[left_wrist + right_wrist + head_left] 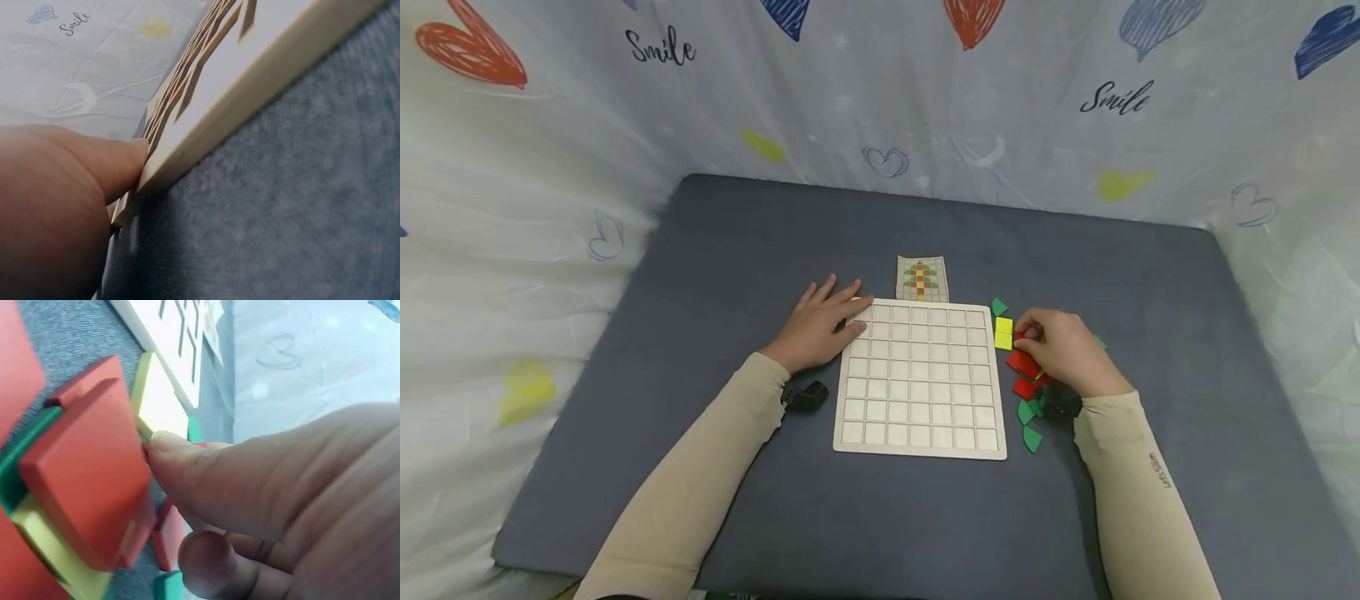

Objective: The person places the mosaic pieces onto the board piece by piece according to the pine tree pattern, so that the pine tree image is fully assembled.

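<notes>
A pale wooden grid board (920,375) lies flat on the dark table. My left hand (820,325) rests at its far left corner with fingers spread and mostly straight; in the left wrist view the thumb (119,162) touches the board's edge. To the right of the board, my right hand (1067,346) pinches a red tile (1018,337) between thumb and fingers, mostly hidden by them. Close by are two yellow tiles (1003,333) side by side and a heap of red tiles (1022,363). Green quarter-round pieces (1032,438) lie at the heap's near side.
A small pattern card (922,279) with a coloured tree on a grid lies beyond the board's far edge. Another green piece (998,307) sits by the board's far right corner. A white printed curtain (880,100) hangs behind the table (775,242).
</notes>
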### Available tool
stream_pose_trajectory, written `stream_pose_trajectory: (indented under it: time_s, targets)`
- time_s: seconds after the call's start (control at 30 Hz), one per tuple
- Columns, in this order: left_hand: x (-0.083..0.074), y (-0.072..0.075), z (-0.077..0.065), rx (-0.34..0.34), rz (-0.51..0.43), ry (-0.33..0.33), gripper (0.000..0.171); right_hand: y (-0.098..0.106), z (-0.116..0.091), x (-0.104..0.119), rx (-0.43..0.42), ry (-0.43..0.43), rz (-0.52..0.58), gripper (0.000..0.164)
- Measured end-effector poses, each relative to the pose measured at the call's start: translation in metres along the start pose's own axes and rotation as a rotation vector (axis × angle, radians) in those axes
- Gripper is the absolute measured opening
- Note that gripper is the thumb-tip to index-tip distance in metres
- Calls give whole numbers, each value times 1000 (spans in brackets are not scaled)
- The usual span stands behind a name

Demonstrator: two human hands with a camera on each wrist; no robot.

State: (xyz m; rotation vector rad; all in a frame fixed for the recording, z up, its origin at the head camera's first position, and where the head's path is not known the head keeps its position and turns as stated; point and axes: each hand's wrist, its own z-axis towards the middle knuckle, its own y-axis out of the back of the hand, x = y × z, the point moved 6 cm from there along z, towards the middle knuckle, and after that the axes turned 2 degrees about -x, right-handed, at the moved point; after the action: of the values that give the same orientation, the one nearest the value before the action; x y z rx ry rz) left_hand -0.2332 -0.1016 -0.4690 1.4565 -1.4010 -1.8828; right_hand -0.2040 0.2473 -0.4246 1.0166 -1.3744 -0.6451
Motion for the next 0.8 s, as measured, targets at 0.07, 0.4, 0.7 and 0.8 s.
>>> stream_pose_trajectory:
  time_s: [0.07,0.4,0.7,0.8]
  targets:
    - [0,1,-1,20,18,-10,56,2,-1,3,-11,2,-5,10]
    - [2,3,-1,62,76,-11,55,9,6,31,-55,66,16,15]
    - [3,1,0,84,77,-10,55,3,28,69,-20,85,77,18]
    - [3,1,-1,76,82,-18,55,-2,38,81,-9,115,101,18]
